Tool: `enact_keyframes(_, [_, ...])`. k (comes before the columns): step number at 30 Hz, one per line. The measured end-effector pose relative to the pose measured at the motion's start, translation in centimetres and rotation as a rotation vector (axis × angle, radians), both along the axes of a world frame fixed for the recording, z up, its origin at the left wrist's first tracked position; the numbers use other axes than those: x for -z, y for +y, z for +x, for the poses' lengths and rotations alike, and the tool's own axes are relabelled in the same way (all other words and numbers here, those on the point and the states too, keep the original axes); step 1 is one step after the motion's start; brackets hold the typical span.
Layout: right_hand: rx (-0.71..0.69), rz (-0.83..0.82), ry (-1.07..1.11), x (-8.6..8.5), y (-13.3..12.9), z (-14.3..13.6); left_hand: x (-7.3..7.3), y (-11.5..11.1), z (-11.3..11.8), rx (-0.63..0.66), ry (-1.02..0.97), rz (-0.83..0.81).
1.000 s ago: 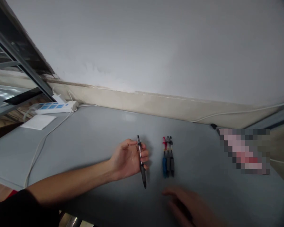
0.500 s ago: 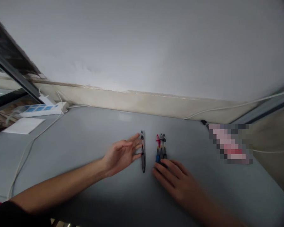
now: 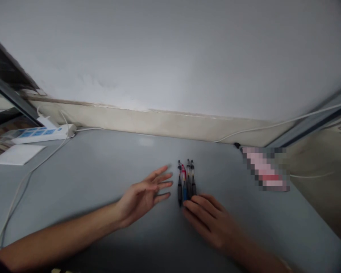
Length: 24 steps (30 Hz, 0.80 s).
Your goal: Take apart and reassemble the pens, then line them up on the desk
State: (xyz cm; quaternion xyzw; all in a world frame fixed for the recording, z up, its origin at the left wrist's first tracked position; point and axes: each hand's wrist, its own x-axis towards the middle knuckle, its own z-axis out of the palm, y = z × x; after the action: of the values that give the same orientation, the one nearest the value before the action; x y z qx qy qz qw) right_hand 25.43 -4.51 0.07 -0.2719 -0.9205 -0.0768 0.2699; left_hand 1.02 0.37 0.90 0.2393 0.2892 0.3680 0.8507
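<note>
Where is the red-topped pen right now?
In the head view the red-topped pen lies second from left in the row of four pens, mid-table, between the open left hand and the right hand.

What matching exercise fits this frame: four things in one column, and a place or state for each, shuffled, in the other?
Things:
1. left hand
2. right hand
3. power strip
4. pens

Places or states:
A. far left of the table, by the wall
B. open, fingers spread, just left of the pens
C. lying side by side between the two hands
D. fingertips at the near ends of the pens

Pairs: 1-B, 2-D, 3-A, 4-C
</note>
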Motion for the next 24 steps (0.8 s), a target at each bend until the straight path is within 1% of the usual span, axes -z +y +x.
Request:
enact_keyframes(3, [-0.011,-0.115,0.107,-1.0,-0.3,0.1,0.2,-0.8,0.1,-0.024,0.035,0.069])
enact_keyframes(5, [0.007,-0.193,0.191,-1.4,-0.5,0.4,0.3,-1.2,0.0,-0.041,0.075,0.118])
enact_keyframes(8, [0.050,-0.257,0.316,-1.0,-0.9,1.2,0.8,-1.7,0.0,-0.072,0.155,0.196])
enact_keyframes(11, [0.052,-0.281,0.421,-0.3,-0.9,1.9,1.2,-1.9,0.1,-0.098,0.182,0.262])
enact_keyframes(13, [0.050,-0.320,0.481,0.0,-0.9,2.2,1.5,-1.9,0.2,-0.120,0.187,0.270])
enact_keyframes(16, [0.067,-0.371,0.547,-0.1,-0.9,2.3,1.7,-1.9,0.2,-0.148,0.212,0.251])
enact_keyframes(20, [0.109,-0.382,0.607,-0.9,-1.1,2.4,1.8,-1.9,0.2,-0.157,0.228,0.246])
enact_keyframes(24, [0.176,-0.403,0.681,-1.8,-1.6,3.0,1.6,-1.9,0.1,-0.170,0.239,0.224])
